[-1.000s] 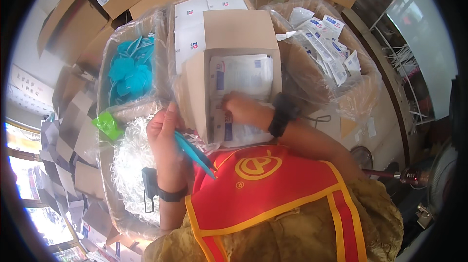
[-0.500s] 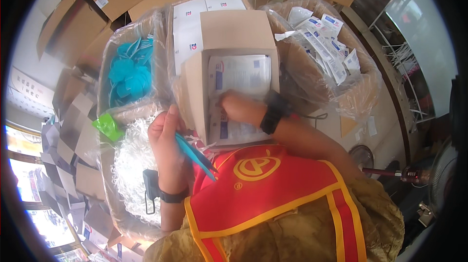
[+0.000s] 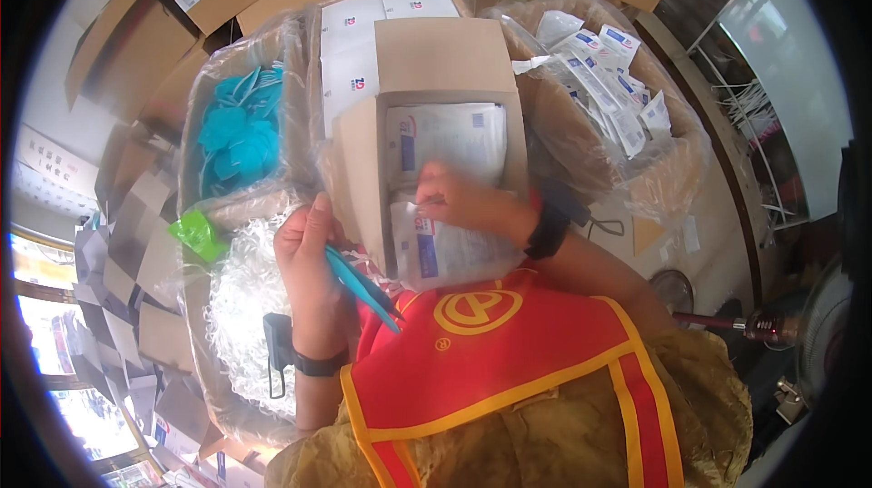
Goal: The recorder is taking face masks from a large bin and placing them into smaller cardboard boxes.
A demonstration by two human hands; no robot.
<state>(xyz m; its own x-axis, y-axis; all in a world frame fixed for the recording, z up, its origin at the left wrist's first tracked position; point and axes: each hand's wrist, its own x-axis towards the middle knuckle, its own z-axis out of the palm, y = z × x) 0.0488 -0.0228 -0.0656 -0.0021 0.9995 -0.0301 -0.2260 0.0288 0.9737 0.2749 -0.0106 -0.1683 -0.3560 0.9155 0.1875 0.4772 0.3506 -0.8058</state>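
Observation:
My left hand [image 3: 311,243] is closed around a slim teal two-pronged item [image 3: 361,286], whose tapering ends point down toward my red apron. Thin pale strands show beside it. My right hand [image 3: 454,193] pinches the upper edge of a white flat packet [image 3: 445,252] with a blue and red print, slightly blurred. This packet is tilted at the near side of an open cardboard box [image 3: 445,56]. Farther inside the box lies another white packet [image 3: 463,129], flat and partly covered by my right hand.
Left stands a plastic-lined box [image 3: 191,124] of teal pieces [image 3: 241,138]; nearer is a heap of white strands [image 3: 250,306] with a green wrapper [image 3: 198,235]. White boxes [image 3: 350,43] sit behind. Right, a lined carton [image 3: 677,161] holds loose packets [image 3: 590,79]. A fan [image 3: 827,333] stands far right.
My right hand has shifted right and drawn the near white packet toward me, so it now tilts up over the box's near edge. My left hand has barely moved.

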